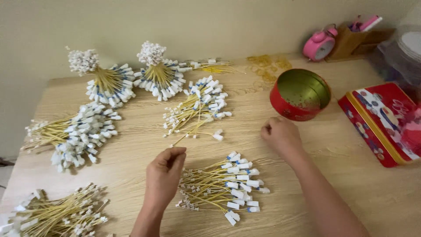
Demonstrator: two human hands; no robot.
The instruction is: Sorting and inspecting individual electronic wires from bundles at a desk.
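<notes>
Far left of the table (pixel 333 145), bundles of yellow wires with white tags (pixel 83 131) lie fanned out; the left hand (pixel 164 175) hovers just left of a loose wire pile (pixel 223 186), its grip pinched together at the fingertips — whether a wire sits in the pinch, cannot tell. Further right, the right hand (pixel 283 136) rests curled on the wood, grip closed on nothing visible — just beside the red round tin (pixel 300 94), with a red rectangular tin (pixel 379 125) beyond.

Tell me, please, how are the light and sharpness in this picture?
Head view: soft, even light with faint shadows on the wooden table; a mild sheen inside the red round tin; left hand and right hand slightly blurred; the wire bundle between them fairly sharp; the far right edge looks smeared.
</notes>
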